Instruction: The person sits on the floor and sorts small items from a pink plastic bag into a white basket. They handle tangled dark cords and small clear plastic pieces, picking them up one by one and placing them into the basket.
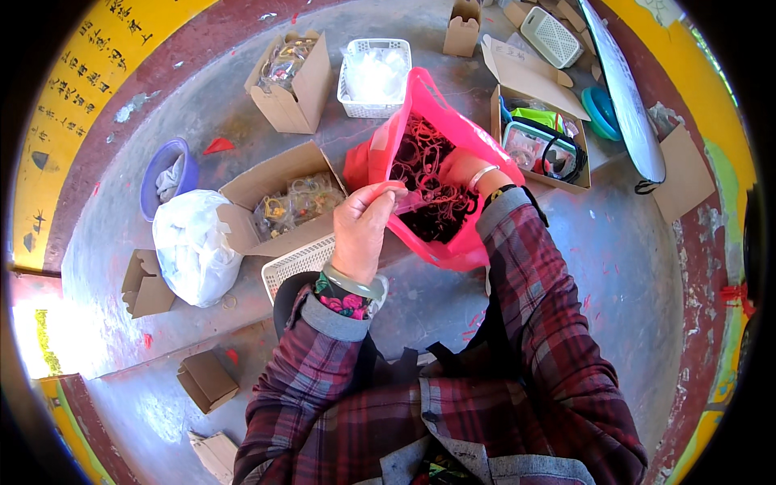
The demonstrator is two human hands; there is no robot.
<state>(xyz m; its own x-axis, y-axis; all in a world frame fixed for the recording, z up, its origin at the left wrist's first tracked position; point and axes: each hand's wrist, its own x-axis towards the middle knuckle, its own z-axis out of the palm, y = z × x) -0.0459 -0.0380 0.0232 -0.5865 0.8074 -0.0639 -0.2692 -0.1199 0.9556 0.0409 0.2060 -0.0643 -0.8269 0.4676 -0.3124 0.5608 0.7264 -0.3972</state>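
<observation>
A bright pink plastic bag stands with its mouth wide, in front of me. Inside it lies a heap of thin red and dark elastic hair ties. My right hand reaches into the bag among the hair ties; its fingertips are hidden there. At the bag's left edge, my left hand is closed in a pinch. From its fingertips sticks out what looks like a small clear plastic bag, pink showing through it.
Left of the pink bag, a cardboard box holds packed clear bags, beside a full white plastic sack and a purple basin. Beyond stand another filled box and a white basket of clear plastic. A box of goods sits right.
</observation>
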